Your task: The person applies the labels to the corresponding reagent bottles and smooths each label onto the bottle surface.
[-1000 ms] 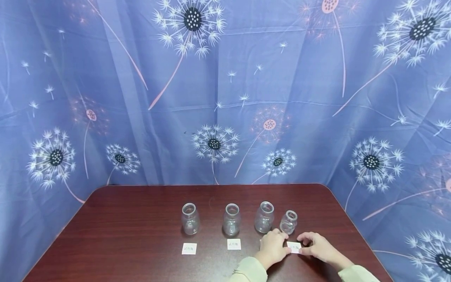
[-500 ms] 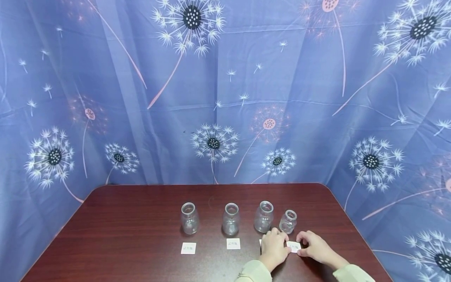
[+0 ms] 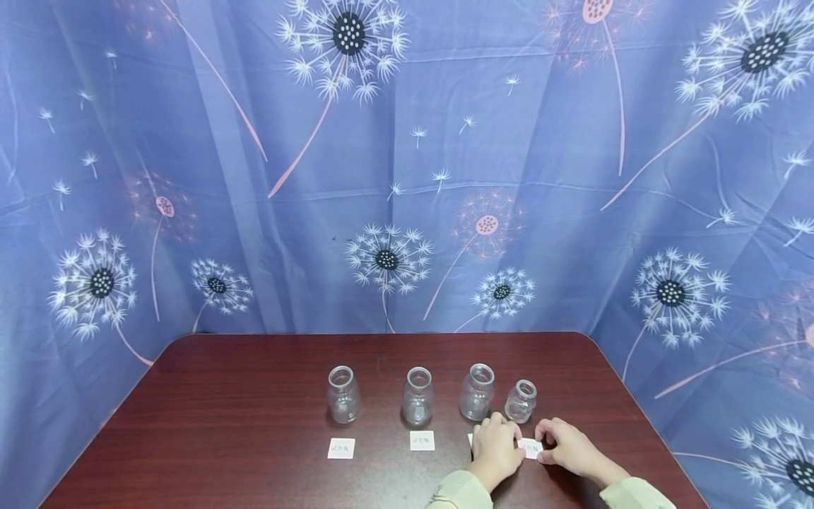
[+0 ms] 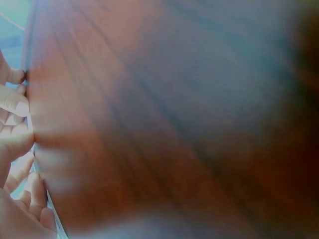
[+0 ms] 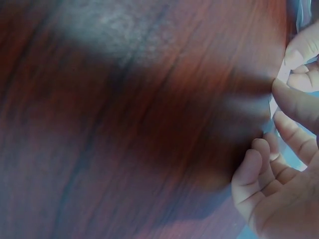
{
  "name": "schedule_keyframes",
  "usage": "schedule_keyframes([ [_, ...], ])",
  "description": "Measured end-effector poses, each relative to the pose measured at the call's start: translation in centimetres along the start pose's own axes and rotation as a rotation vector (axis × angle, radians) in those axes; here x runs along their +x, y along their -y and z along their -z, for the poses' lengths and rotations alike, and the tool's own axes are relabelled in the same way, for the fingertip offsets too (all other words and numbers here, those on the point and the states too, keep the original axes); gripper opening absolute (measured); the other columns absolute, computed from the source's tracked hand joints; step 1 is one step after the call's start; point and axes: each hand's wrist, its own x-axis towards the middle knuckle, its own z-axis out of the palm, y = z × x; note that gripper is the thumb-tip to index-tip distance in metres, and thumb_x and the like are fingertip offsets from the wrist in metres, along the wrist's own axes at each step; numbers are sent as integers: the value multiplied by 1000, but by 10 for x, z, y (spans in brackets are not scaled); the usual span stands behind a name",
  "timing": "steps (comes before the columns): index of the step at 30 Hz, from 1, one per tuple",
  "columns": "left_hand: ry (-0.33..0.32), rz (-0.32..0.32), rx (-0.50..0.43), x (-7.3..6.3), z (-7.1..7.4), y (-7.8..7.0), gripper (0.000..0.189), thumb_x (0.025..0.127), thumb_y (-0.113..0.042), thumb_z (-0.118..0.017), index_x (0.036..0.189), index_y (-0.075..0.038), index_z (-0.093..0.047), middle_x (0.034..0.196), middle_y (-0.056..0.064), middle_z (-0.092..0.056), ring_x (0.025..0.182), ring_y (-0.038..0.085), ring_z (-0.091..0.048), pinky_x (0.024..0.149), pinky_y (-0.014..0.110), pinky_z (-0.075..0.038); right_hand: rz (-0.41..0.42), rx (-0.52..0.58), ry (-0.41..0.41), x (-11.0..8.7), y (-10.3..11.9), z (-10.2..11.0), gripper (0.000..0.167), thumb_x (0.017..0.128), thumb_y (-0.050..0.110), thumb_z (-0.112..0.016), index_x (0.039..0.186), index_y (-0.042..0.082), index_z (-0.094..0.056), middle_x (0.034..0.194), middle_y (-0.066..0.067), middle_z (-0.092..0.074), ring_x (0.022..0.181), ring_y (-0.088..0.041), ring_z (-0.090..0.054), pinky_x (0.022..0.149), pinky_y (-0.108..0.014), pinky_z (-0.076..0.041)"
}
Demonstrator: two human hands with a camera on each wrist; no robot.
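A small white paper card (image 3: 530, 448) with printed characters lies on the table at the right, in front of the small glass jar (image 3: 521, 401). My left hand (image 3: 494, 445) holds its left edge, thumb towards the card. My right hand (image 3: 575, 449) holds the right edge between thumb and forefinger. In the right wrist view both thumbs meet the card's thin white edge (image 5: 273, 105). Beneath my left hand another white card (image 3: 470, 440) is mostly hidden. Just behind that hand stands a larger glass jar (image 3: 477, 393).
Two more glass jars stand upright to the left, a middle jar (image 3: 417, 397) and a leftmost jar (image 3: 344, 396). A white card lies before each: the middle card (image 3: 422, 440) and the left card (image 3: 341, 448). Behind the brown table (image 3: 242, 410) hangs a blue dandelion-print curtain (image 3: 318, 247).
My left hand and sleeve have shifted slightly right, showing a sliver of the card beneath. The right sleeve has moved a little left. The held card stays almost in place.
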Motion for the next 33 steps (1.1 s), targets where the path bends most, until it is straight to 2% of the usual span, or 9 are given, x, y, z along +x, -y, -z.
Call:
schedule_keyframes([
  [10,41,1,-2,1,-1,0,17,61,-43,-70,67,-32,-59,79,-12,-49,69,6,-46,57,22,-28,13,0,4,-1,3,0,28,56,13,-73,72,18,-51,68,5,-41,57,0,-35,51,-20,-27],
  [15,29,-14,4,0,0,1,16,61,-43,-70,68,-33,-59,79,-12,-49,69,6,-46,58,22,-28,19,7,3,-1,4,0,27,58,13,-72,73,20,-51,68,5,-41,58,-1,-35,51,-20,-27],
  [26,-42,-83,37,-5,-3,6,26,62,-43,-69,82,-31,-59,81,-11,-51,71,6,-47,58,21,-27,17,53,-8,0,6,-2,32,58,6,-69,76,17,-44,58,8,-43,51,1,-35,47,-19,-29],
  [31,-30,-147,49,-4,-3,10,30,63,-48,-69,86,-31,-59,80,-12,-51,71,5,-48,60,20,-30,14,130,8,1,6,0,28,59,-1,-64,75,13,-44,56,9,-43,48,2,-35,45,-18,-30],
  [33,-6,-168,53,-3,-2,11,32,63,-49,-69,89,-32,-59,81,-13,-52,72,5,-49,61,20,-32,22,176,18,1,5,1,26,60,-3,-61,74,10,-45,56,8,-45,48,2,-36,44,-18,-31],
])
